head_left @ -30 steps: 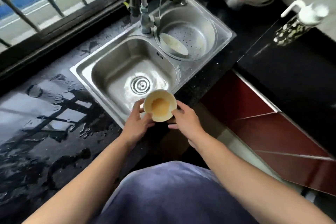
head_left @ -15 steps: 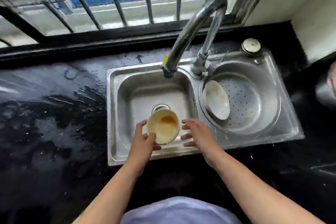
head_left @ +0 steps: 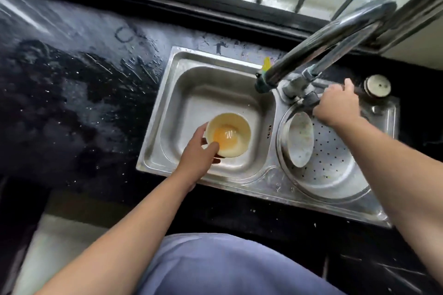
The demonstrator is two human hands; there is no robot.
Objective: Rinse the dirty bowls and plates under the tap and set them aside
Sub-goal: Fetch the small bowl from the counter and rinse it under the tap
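Rinsing barely begun: no water visible from tap [head_left: 299, 60]. Left hand [head_left: 199, 153] closed on stained bowl [head_left: 229, 135] over main basin; right hand [head_left: 335, 105] wrapped around tap handle. Dirty plate [head_left: 300, 142] waiting in perforated right basin [head_left: 335, 175].

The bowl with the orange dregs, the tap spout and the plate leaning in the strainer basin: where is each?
bowl [head_left: 229, 135]: head view, on its orange-stained inside.
tap spout [head_left: 318, 42]: head view, midway along the curved metal pipe.
plate [head_left: 300, 142]: head view, centre of its pale face.
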